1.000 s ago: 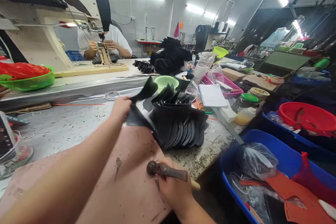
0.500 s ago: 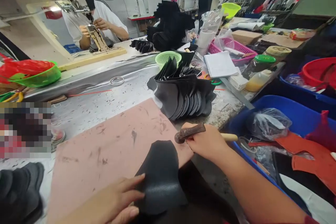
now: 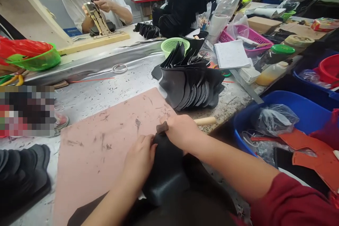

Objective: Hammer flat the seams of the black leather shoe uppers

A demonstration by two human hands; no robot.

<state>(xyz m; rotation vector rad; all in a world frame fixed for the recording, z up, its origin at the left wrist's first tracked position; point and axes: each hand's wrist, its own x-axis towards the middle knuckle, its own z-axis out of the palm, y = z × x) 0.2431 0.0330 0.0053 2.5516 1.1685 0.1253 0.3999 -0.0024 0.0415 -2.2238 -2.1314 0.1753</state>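
My right hand (image 3: 182,131) is closed round a hammer (image 3: 206,121); its pale wooden handle sticks out to the right and its dark head is over the far edge of a black leather piece (image 3: 168,173). My left hand (image 3: 141,155) pinches that same edge, fingers and thumb bent onto it, just left of the hammer head. The leather lies over the near right part of a pinkish board (image 3: 106,141). Behind the board stands a fanned stack of black leather pieces (image 3: 189,84). More dark cut pieces (image 3: 23,176) lie at the left.
A blue bin (image 3: 239,120) with scraps and plastic bags is at the right. Beyond the stack are a green basket (image 3: 175,44), a notebook (image 3: 231,54) and a pink basket (image 3: 265,47). Across the table a person (image 3: 109,7) works at a sewing machine.
My left hand has moved from the leather's left side up to its far edge. My right hand has brought the hammer left and nearer, onto that edge. The view has tilted down.
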